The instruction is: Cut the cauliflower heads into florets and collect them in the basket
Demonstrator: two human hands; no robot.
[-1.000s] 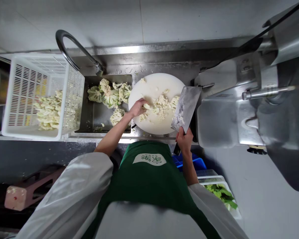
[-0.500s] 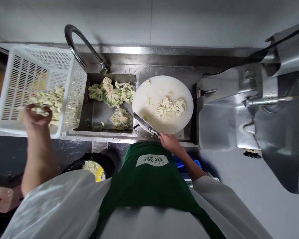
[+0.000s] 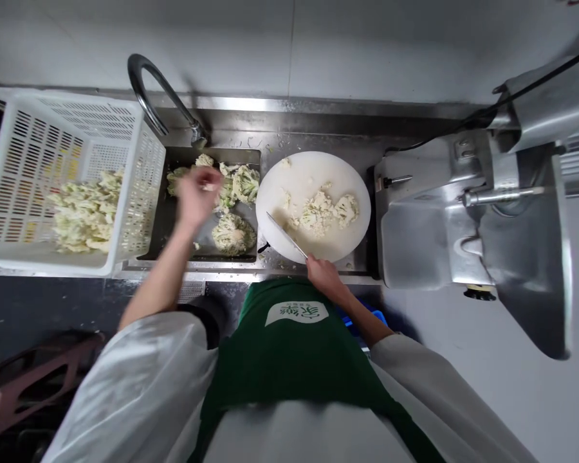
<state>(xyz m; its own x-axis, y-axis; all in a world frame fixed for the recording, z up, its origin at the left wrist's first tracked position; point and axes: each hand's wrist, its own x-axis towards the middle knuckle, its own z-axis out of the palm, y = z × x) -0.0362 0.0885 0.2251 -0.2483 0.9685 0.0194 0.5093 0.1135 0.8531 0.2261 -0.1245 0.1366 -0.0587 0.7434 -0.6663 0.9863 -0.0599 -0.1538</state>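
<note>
My right hand (image 3: 323, 276) is wrapped round the handle of a knife (image 3: 289, 236), its blade lying over the near left edge of a round white cutting board (image 3: 280, 186). Cut cauliflower florets (image 3: 317, 211) and crumbs lie on the board. Blurred by motion, my left hand (image 3: 199, 193) is above the sink, over the far cauliflower heads (image 3: 244, 183); its fingers are too smeared to read. A separate cauliflower head (image 3: 234, 234) rests lower in the sink. Many cut florets (image 3: 89, 209) are heaped inside a white plastic basket (image 3: 134, 186) at the left.
A curved faucet (image 3: 154, 77) arches over the back left corner of the metal sink (image 3: 183, 247). Close to the board's right side stands a metal slicing machine (image 3: 415, 241) with a cable. A dark bucket (image 3: 207, 318) is partly hidden below the counter.
My left hand has moved right, from over the florets in the basket to above the sink. My right hand stays on the knife, whose blade has tilted slightly over the board.
</note>
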